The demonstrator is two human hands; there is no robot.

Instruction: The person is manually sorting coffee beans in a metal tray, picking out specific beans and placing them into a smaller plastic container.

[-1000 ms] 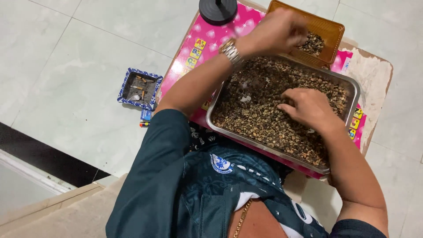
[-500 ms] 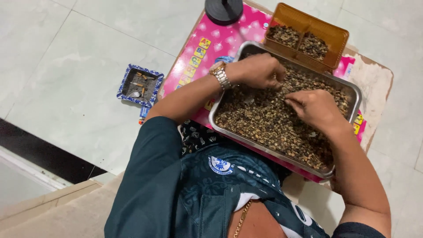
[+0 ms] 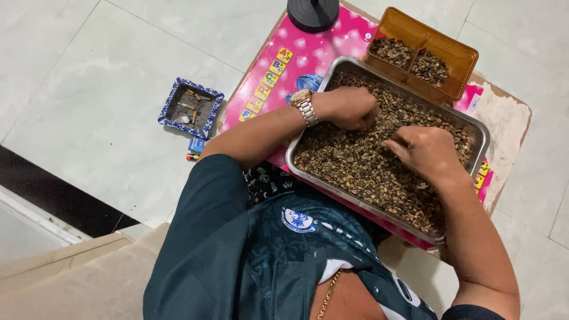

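While pale floor tiles (image 3: 106, 77) lie open to the left, pink patterned low table (image 3: 308, 53) nearly filled by rectangular steel tray (image 3: 481, 133) of brown-green beans (image 3: 361, 166), amber plastic basket (image 3: 450, 44) touching its far rim, left hand (image 3: 347, 106) curled narrow on beans, right hand (image 3: 427, 151) fingers pinched into them, blue-rimmed ashtray (image 3: 191, 108) apart on floor.

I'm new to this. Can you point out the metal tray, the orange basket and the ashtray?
metal tray (image 3: 481, 125): head view, bare right rim.
orange basket (image 3: 456, 53): head view, right wall.
ashtray (image 3: 191, 108): head view, its grey inside.
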